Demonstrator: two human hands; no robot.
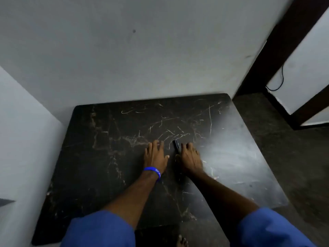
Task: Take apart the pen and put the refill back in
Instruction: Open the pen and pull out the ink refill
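1. Head view: the pen [176,146], dark and slender, lies flat on the table [110,157] near its middle, pointing away from the person and tilted slightly left at its far end. It appears whole; no separate parts are discernible.
2. The right hand [189,158] rests palm down just right of the pen, fingers slightly curled and loosely spread on the surface. Its thumb side lies against or very near the pen's near end; actual contact cannot be confirmed. It grips nothing.
3. The left hand [156,156] rests palm down left of the pen, apart from it, fingers flat and extended, holding nothing.
4. A blue wristband [153,171] with white lettering circles the left wrist, nearer the person than the pen.
5. Blue sleeves [99,229] cover both upper arms, well toward the person from the pen.
6. The table is black and heavily scratched, with pale marks concentrated beyond the pen.
7. A grey wall [142,50] stands beyond the table's far edge.
8. A dark door frame [277,50] stands far right of the pen, with a black cable [282,77] hanging beside it.
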